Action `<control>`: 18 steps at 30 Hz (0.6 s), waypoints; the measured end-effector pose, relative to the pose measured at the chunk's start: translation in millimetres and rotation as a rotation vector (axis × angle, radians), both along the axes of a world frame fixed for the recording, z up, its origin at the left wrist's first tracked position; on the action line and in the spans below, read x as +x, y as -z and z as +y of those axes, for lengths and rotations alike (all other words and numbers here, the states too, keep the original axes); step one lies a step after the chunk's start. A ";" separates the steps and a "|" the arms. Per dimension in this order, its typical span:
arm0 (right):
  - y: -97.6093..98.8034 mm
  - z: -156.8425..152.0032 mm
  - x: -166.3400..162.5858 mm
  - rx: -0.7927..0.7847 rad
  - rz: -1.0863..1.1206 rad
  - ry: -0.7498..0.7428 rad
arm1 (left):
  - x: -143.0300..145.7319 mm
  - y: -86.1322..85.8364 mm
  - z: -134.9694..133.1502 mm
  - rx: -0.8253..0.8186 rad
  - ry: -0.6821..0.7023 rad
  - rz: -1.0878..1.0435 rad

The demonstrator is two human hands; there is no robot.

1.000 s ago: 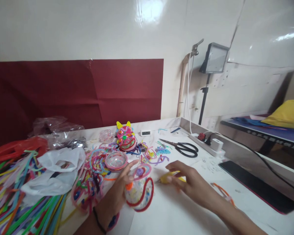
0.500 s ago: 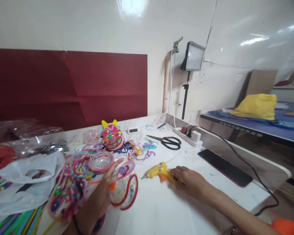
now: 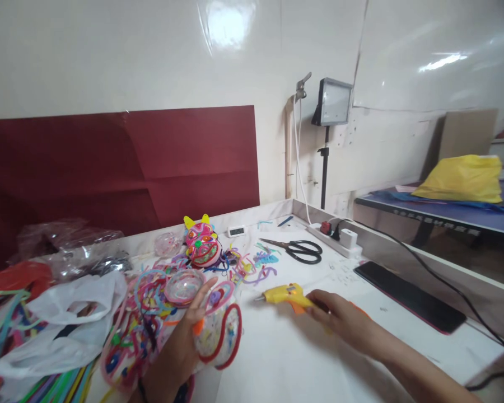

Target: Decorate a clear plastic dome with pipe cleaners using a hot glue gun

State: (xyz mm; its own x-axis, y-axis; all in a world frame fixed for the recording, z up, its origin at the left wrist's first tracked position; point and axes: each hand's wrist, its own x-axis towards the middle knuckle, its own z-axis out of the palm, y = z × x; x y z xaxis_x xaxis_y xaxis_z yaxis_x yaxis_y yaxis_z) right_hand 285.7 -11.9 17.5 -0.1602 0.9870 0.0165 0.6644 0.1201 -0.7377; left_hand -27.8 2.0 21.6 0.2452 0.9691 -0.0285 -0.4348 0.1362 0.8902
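My left hand (image 3: 189,327) grips a clear, rounded plastic craft piece (image 3: 220,330) trimmed with red and pink pipe cleaners. A purple bit sits inside its pink loop, and an orange bit shows near my thumb. My right hand (image 3: 340,319) is closed round the handle end of a yellow glue gun (image 3: 286,294), whose nozzle points left toward the craft piece, apart from it. Close behind my left hand lies a clear plastic dome (image 3: 185,286) edged in pink. Farther back stands a colourful animal-face figure (image 3: 201,243) with yellow ears.
Black-handled scissors (image 3: 304,251), pipe cleaner scraps (image 3: 252,266) and a small white digital display (image 3: 236,231) lie at the back. At right are a black phone (image 3: 409,295) and a power strip (image 3: 344,242) with a trailing cable. White plastic bags (image 3: 78,299) and pipe cleaners crowd the left.
The view has shifted, so most things sit farther right and slightly lower. My right hand has the glue gun held more level. The craft piece stays in my left hand.
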 end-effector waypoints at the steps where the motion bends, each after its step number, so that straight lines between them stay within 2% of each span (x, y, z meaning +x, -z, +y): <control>1: -4.3 -5.1 0.4 -0.036 0.149 -0.011 | 1.3 0.1 0.6 -0.040 0.027 -0.048; 5: -17.9 -22.2 -5.0 -0.196 0.635 -0.069 | 2.8 3.7 2.9 -0.101 0.071 -0.168; 8: -20.3 -27.9 -11.5 -0.207 0.816 -0.026 | 0.1 8.1 3.3 -0.071 0.064 -0.168; 13: -21.4 -33.0 -20.8 -0.198 0.886 0.014 | -2.2 8.8 1.7 0.000 0.167 -0.099; 18: -36.3 -39.7 -30.4 -0.247 0.764 0.013 | -1.1 1.1 -6.2 0.049 0.133 -0.023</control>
State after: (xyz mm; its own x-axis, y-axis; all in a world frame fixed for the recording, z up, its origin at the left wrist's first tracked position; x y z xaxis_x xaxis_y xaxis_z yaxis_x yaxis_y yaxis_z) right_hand 255.3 -51.7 53.8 -0.1810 0.9782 -0.1019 -0.0349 -0.1099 -0.9933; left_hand -28.9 -4.2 20.5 0.3717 0.9280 0.0255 -0.4363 0.1503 0.8872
